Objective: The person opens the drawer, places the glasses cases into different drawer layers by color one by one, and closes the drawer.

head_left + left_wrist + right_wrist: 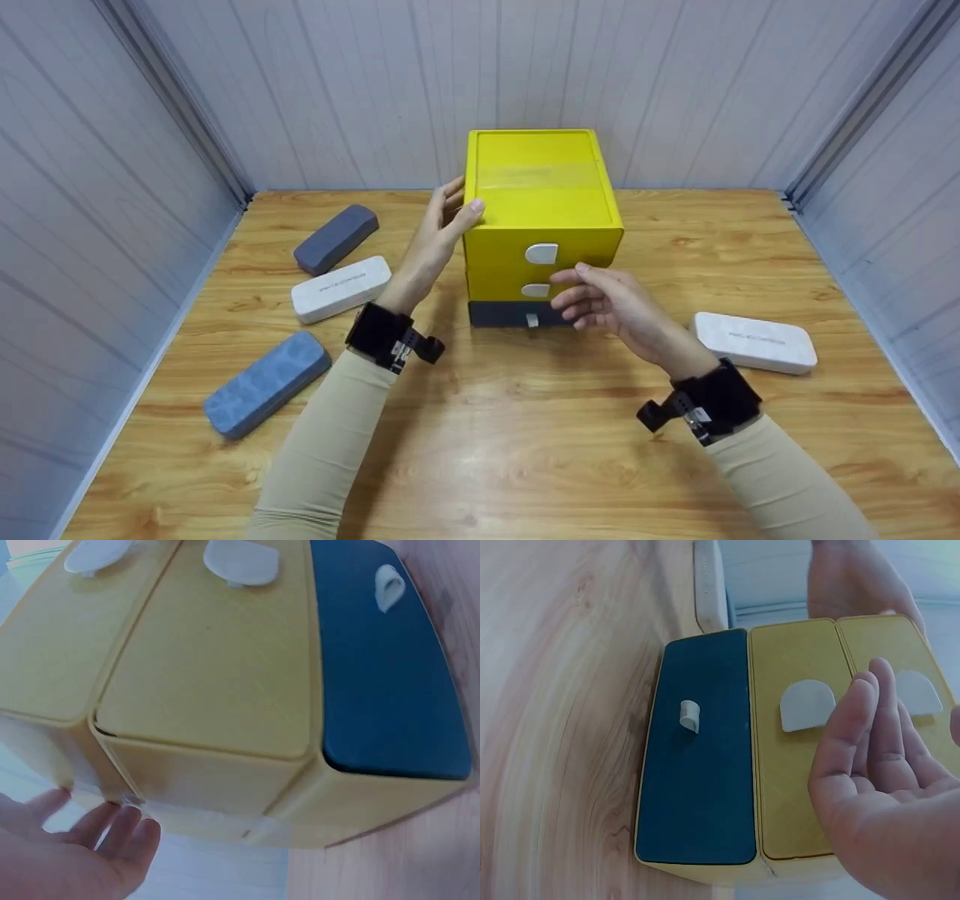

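A yellow three-drawer box (540, 206) stands on the table, its drawers closed. The top and middle drawers have white tabs (541, 253); the dark blue bottom drawer (701, 802) has a small white loop (690, 716). My left hand (431, 251) rests against the box's left side, thumb at the top edge. In the left wrist view, its fingertips (142, 836) meet that side wall. My right hand (622, 307) hovers before the drawer fronts, fingers loosely bent, holding nothing. Its fingertips are close to the middle drawer's tab (535, 289).
To the left lie a dark grey case (336, 238), a white case (341, 289) and a mottled blue case (266, 385). Another white case (754, 343) lies to the right, beside my right wrist. Pale panel walls (360, 90) enclose the wooden table (517, 450) at the back and sides.
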A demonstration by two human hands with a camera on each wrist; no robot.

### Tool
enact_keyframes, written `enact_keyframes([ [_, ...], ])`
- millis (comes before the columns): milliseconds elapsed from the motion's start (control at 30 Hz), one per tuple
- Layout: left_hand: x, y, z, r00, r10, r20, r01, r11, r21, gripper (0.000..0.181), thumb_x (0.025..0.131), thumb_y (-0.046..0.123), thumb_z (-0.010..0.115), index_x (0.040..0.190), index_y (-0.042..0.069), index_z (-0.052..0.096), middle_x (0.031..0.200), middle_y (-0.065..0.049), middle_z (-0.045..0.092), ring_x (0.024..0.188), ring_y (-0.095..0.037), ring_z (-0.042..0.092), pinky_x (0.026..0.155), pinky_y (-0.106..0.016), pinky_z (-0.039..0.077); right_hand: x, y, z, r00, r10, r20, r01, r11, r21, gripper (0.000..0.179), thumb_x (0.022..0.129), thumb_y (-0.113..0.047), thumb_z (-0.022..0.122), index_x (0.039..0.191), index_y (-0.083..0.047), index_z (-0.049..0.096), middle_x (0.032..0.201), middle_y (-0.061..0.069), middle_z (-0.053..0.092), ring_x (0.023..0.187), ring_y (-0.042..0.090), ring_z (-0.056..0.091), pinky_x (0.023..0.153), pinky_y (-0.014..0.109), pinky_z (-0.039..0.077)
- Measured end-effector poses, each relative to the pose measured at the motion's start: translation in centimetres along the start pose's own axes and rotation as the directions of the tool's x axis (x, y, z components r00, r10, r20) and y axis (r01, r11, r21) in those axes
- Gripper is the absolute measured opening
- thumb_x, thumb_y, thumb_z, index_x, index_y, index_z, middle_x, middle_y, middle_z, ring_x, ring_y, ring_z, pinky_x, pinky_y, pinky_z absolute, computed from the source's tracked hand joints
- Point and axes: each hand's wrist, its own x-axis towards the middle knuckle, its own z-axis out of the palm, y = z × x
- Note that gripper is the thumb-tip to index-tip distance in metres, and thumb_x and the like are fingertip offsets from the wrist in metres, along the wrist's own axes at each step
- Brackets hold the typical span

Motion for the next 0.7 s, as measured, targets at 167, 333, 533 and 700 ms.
enact_keyframes([
  [167, -0.8, -0.6, -0.1, 0.992, 0.125, 0.019, -0.126, 0.987, 0.099, 0.084, 0.098, 0.047, 0.069, 0.168, 0.021, 0.028, 0.165, -0.006, 0.041, 0.146, -0.020, 0.044, 0.121, -0.043, 0.038, -0.1, 0.3, -0.5, 1.000, -0.015, -0.018, 0.015, 1.000, 0.021, 0.051, 0.116, -0.038, 0.042, 0.141, 0.003, 0.060, 0.105, 0.004, 0.076, 0.093, 0.017, 0.070, 0.081, 0.027, 0.059],
  [333, -1.4, -1.4, 0.0, 0.966, 0.249, 0.075, -0.260, 0.926, 0.274, 0.094, 0.094, 0.040, 0.080, 0.168, 0.024, 0.026, 0.168, -0.005, 0.035, 0.148, -0.021, 0.041, 0.121, -0.044, 0.037, -0.2, 0.9, -0.8, 0.999, -0.018, -0.029, 0.019, 0.999, 0.039, 0.053, 0.115, -0.041, 0.044, 0.140, 0.003, 0.061, 0.105, 0.005, 0.077, 0.093, 0.017, 0.071, 0.080, 0.027, 0.059],
  [533, -1.9, -2.2, -0.1, 0.936, 0.337, 0.103, -0.351, 0.867, 0.355, 0.093, 0.091, 0.027, 0.087, 0.166, 0.022, 0.032, 0.171, -0.009, 0.029, 0.150, -0.024, 0.040, 0.117, -0.045, 0.043, 0.0, 2.0, -1.0, 1.000, -0.002, -0.015, 0.003, 0.998, 0.060, 0.054, 0.115, -0.039, 0.044, 0.142, 0.005, 0.058, 0.105, 0.005, 0.077, 0.092, 0.017, 0.071, 0.080, 0.027, 0.060],
  [700, -2.0, -2.8, 0.0, 0.931, 0.351, 0.096, -0.359, 0.841, 0.404, 0.090, 0.090, 0.025, 0.089, 0.164, 0.022, 0.038, 0.174, -0.010, 0.024, 0.155, -0.025, 0.035, 0.114, -0.043, 0.048, 0.2, 2.7, -1.1, 1.000, 0.011, -0.003, -0.011, 0.999, 0.047, 0.056, 0.114, -0.040, 0.045, 0.143, 0.006, 0.058, 0.106, 0.007, 0.078, 0.090, 0.017, 0.071, 0.079, 0.027, 0.059],
])
